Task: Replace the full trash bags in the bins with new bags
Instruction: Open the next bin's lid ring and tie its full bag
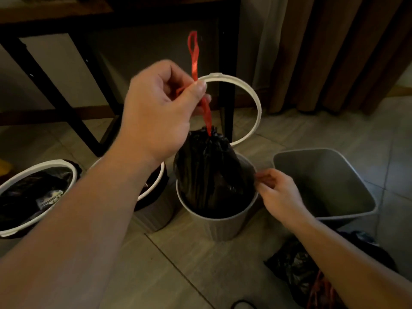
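Full trash bag point(209, 170) hangs half inside the middle bin point(218, 221), suspended by its red drawstring point(206, 112), which the left hand point(156, 112) pinches. The right hand point(278, 192), fingers curled, meets the bin's right rim, probably to steady it; its grip is unclear.

Dim lighting. Pale tiled floor point(191, 259); dark-framed wooden table point(66, 10) against grey wall point(142, 47); brown curtains point(334, 52) at right.

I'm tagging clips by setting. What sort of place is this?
Likely a hotel or guest room, though unsure: long brown curtains, a dark-framed desk, and several small bins on a tiled floor.
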A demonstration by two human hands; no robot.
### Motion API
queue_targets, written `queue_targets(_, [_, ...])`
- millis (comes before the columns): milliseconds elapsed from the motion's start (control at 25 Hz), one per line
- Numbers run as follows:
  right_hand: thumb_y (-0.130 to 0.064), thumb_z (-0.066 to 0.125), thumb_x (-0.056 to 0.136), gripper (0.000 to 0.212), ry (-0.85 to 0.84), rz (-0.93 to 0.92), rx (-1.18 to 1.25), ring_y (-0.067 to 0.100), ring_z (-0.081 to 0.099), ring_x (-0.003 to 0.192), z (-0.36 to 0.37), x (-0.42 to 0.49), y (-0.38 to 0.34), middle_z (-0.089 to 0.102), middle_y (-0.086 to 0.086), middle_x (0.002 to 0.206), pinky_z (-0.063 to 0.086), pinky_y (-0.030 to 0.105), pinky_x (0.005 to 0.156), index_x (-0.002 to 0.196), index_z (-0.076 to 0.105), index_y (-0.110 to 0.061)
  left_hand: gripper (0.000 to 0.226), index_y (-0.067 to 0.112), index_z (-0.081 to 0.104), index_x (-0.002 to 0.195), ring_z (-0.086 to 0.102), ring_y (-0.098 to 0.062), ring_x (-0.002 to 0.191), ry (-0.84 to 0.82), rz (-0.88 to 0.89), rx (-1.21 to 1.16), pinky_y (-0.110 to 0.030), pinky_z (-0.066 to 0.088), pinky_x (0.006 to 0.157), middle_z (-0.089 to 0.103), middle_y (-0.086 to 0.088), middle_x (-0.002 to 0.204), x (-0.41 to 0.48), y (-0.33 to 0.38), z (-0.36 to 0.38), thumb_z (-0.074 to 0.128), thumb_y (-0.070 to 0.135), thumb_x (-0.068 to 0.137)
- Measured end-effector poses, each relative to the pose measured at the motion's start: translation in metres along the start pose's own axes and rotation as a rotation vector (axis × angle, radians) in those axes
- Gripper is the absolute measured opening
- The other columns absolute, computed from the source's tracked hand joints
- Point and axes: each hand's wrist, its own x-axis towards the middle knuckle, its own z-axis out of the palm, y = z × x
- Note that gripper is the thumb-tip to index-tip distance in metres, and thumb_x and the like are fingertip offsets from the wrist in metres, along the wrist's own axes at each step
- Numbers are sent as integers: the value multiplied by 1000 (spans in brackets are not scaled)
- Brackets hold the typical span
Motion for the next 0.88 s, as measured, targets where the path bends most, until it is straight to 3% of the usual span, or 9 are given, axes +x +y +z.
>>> queue_targets(200, [-31,81,88,44,-140,-195,125,4,71,110,-18,-35,-59,73,-16,121,60,19,85,120,65,-56,8,13,68,91,79,-23,91,-37,152,-114,-41,66,78,78,-9,90,11,84,-13,72,14,98])
queue_targets(280, [-41,86,84,57,-283,-247,218,8,66,122,-28,-54,-99,68,-14,133,58,27,96,133,60,-53,11,15,68,88,79,-24,89,-34,175,-149,-43,66,76,78,-10,88,14,118,-21,73,14,98])
queue_targets(400, [-42,90,82,72,-404,-330,146,13,61,132,-40,-79,-145,63,-12,142,55,34,105,143,53,-49,12,13,67,86,80,-27,87,-10,195,-280,-39,66,72,77,-16,88,20,160,-31,74,11,96])
queue_targets(520, [-37,88,83,57,-384,-411,-36,12,66,123,-41,-99,-160,68,-10,132,56,36,102,134,64,-43,16,16,68,83,79,-30,86,-20,218,-394,-36,64,70,77,-15,86,20,181,-37,76,8,93])
queue_targets(680, [-27,81,87,16,-423,-375,-211,15,74,100,-32,-106,-132,75,-4,109,62,46,86,103,81,-28,15,20,69,78,79,-30,84,-75,94,-422,-38,64,70,77,-10,83,-9,148,-36,80,12,85])
queue_targets(800, [-21,82,87,19,-516,-249,-247,8,75,99,-21,-105,-88,77,-9,107,63,36,87,102,80,-33,15,21,70,76,79,-29,80,-81,-56,-454,-35,64,68,77,-11,81,-47,95,-30,83,15,80])
queue_targets(880, [-15,83,86,30,-502,-206,-276,0,75,94,-10,-101,-49,79,-17,101,60,22,83,95,79,-43,16,20,69,75,78,-27,77,-55,-191,-496,-32,62,67,75,-11,79,-72,56,-23,84,15,77])
